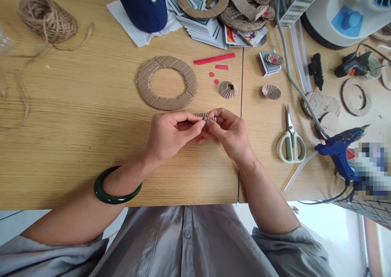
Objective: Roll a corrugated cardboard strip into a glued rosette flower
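Note:
Between my two hands is a small strip of corrugated cardboard (200,115), its ridges showing above the fingertips. My left hand (174,132) pinches it with thumb and forefinger from the left. From the other side, my right hand (229,132) pinches it too; the fingers hide most of the strip. Just beyond the hands lies a flat cardboard ring (145,83). A pleated cardboard rosette (228,89) sits to its right, near two small red dots (211,74), a short red strip (221,67) and a longer red strip (214,59).
At the right are scissors (291,140), a blue glue gun (339,150) with its cable, and another pleated rosette (271,92). A twine ball (47,18) lies far left. Playing cards (204,34) and a dark blue object (139,8) stand at the back.

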A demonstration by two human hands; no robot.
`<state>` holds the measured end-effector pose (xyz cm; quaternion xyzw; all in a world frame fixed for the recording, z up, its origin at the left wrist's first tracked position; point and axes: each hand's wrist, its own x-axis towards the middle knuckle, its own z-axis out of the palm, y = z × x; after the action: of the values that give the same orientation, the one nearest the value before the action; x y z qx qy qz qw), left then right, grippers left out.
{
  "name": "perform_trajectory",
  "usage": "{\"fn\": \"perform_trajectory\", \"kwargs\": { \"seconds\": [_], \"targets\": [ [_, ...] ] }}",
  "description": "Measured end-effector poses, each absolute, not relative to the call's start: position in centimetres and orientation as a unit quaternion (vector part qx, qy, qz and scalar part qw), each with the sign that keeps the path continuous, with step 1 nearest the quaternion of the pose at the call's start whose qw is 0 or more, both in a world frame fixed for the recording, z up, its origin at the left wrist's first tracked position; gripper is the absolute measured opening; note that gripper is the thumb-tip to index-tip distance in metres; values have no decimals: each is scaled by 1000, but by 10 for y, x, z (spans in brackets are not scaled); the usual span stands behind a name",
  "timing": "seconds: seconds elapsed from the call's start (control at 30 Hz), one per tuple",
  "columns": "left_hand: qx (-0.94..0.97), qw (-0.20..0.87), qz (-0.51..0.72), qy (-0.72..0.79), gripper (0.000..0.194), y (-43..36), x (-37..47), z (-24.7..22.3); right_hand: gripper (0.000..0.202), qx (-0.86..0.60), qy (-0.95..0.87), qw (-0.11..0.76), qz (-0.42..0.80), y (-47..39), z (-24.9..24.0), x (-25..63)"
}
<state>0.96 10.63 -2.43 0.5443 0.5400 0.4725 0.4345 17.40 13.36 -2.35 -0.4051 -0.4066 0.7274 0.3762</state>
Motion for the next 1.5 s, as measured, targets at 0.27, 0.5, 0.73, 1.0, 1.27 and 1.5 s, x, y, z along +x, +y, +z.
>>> {"fn": "perform_trajectory", "kwargs": {
  "seconds": [0.27, 0.5, 0.73, 1.0, 1.27, 1.5],
  "targets": [
    [534, 475, 428, 553, 6, 113, 3, -20, 45, -399, -412, 368, 732, 134, -22, 176],
    [501, 497, 448, 548, 6, 114, 6, -22, 38, -395, -418, 378, 726, 135, -22, 177],
    [501, 460, 467, 565, 6, 110, 10, -21, 37, -415, -424, 367, 717, 136, -22, 176],
    [491, 458, 467, 576, 4, 109, 10, -22, 34, -409, -430, 376, 712, 136, -23, 175],
    [498, 454, 469, 570, 6, 108, 11, -23, 38, -399, -441, 357, 721, 135, -22, 176],
    [510, 457, 464, 562, 8, 106, 12, -22, 45, -420, -433, 372, 705, 134, -26, 173]
  ]
}}
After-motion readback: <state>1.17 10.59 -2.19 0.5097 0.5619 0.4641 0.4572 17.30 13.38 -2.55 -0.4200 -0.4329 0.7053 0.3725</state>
